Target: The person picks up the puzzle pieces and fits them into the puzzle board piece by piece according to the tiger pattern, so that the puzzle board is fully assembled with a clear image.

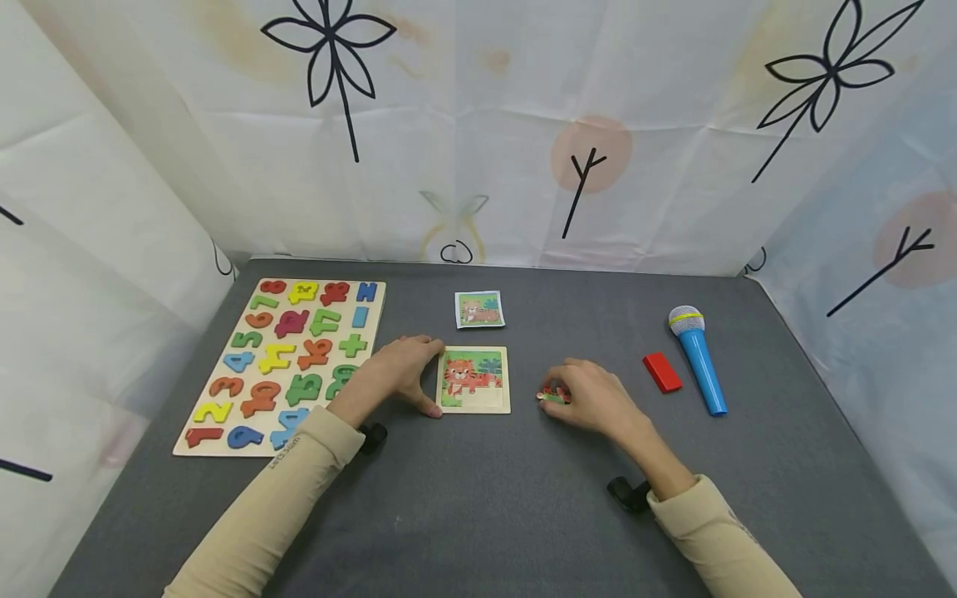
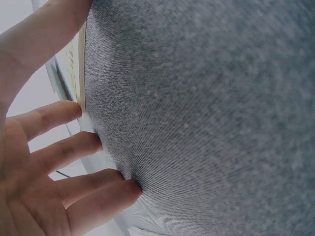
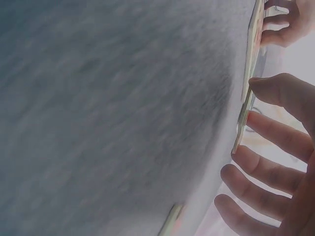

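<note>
A small wooden picture puzzle (image 1: 473,401) with a tiger on a green ground lies at the middle of the table, the right part of its picture bare wood. My left hand (image 1: 399,370) rests at its left side, thumb at the near corner and index finger at the far one. In the left wrist view the other fingers of that hand (image 2: 44,167) spread out loosely. To the right of the puzzle, my right hand (image 1: 591,397) pinches a thin red and green puzzle piece (image 1: 555,397) just above the table. Edge-on, the piece (image 3: 241,123) shows between thumb and fingertips in the right wrist view.
A board of colourful numbers (image 1: 247,374) lies at the left, partly under my left forearm. Behind the puzzle is a small tiger picture card (image 1: 479,310). A red block (image 1: 662,373) and a blue toy microphone (image 1: 700,365) lie at the right. Fabric walls enclose the table.
</note>
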A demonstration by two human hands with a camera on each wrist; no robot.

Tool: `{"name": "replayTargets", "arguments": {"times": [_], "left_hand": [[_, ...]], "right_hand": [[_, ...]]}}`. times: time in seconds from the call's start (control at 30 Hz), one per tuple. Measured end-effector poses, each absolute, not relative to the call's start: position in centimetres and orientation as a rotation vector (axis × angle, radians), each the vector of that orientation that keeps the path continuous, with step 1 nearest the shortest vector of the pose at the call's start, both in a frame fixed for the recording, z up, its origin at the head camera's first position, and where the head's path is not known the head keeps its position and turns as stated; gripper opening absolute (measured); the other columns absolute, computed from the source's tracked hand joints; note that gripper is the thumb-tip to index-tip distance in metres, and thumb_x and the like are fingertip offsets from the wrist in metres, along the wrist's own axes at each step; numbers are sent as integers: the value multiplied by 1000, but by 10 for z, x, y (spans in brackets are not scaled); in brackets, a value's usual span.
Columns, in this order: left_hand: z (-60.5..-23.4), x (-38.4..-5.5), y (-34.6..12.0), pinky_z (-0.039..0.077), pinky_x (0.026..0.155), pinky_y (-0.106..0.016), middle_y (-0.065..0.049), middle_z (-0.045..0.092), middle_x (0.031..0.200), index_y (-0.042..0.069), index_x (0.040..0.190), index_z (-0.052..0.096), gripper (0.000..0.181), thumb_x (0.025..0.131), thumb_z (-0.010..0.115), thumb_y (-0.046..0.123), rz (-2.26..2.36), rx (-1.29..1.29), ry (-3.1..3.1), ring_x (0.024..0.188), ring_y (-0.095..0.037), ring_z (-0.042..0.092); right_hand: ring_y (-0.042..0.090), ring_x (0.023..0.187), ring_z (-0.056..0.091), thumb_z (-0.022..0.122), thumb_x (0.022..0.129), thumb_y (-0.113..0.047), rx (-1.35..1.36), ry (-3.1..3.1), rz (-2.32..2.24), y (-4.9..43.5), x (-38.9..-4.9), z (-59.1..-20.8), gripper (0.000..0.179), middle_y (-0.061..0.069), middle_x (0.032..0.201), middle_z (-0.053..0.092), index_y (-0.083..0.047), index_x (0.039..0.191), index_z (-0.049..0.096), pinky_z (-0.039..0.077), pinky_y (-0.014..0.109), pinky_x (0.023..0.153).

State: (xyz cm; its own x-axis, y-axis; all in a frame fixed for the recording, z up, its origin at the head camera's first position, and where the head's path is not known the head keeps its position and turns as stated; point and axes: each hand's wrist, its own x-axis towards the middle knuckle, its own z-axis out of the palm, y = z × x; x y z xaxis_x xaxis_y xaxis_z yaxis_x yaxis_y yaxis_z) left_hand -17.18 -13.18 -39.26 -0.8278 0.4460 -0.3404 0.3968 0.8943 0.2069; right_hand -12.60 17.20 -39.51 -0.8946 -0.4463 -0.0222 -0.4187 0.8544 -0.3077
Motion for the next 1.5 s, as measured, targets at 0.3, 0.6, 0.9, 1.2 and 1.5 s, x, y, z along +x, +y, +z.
{"name": "replayTargets", "arguments": {"times": [0.3, 0.6, 0.9, 1.2, 1.5], "left_hand": [[-392, -172, -132, 38, 119, -59, -23, 51, 151, 6, 146, 50, 100, 69, 91, 55, 177, 623, 2680, 142, -46, 48], [-393, -172, -131, 39, 118, -60, -23, 50, 152, 7, 147, 49, 100, 70, 91, 55, 169, 608, 2673, 141, -48, 47], [-394, -173, -131, 41, 116, -60, -21, 52, 149, 8, 146, 50, 99, 69, 91, 55, 173, 597, 2674, 139, -47, 50], [-396, -173, -132, 43, 115, -59, -22, 52, 149, 7, 146, 49, 100, 69, 92, 55, 187, 614, 2672, 138, -48, 51], [-395, -173, -132, 43, 114, -60, -22, 53, 147, 7, 145, 50, 100, 68, 91, 56, 177, 623, 2679, 136, -49, 51]], "right_hand": [[12, 74, 50, 80, 87, -27, -747, 2922, -432, 142, -131, -387, 22, 2, 88, 66, -13, 104, 77, 39, 24, 56], [10, 69, 50, 80, 88, -29, -817, 2881, -459, 108, -135, -387, 23, 2, 82, 64, -15, 105, 78, 37, 24, 52], [10, 69, 50, 80, 88, -33, -829, 2864, -442, 80, -137, -394, 25, -1, 86, 65, -15, 105, 77, 38, 26, 53], [11, 77, 56, 80, 88, -31, -823, 2852, -442, 69, -137, -401, 22, -1, 90, 68, -16, 104, 77, 52, 35, 62], [13, 76, 55, 81, 88, -31, -831, 2844, -453, 68, -137, -402, 26, 3, 94, 68, -15, 109, 77, 51, 36, 60]]}}
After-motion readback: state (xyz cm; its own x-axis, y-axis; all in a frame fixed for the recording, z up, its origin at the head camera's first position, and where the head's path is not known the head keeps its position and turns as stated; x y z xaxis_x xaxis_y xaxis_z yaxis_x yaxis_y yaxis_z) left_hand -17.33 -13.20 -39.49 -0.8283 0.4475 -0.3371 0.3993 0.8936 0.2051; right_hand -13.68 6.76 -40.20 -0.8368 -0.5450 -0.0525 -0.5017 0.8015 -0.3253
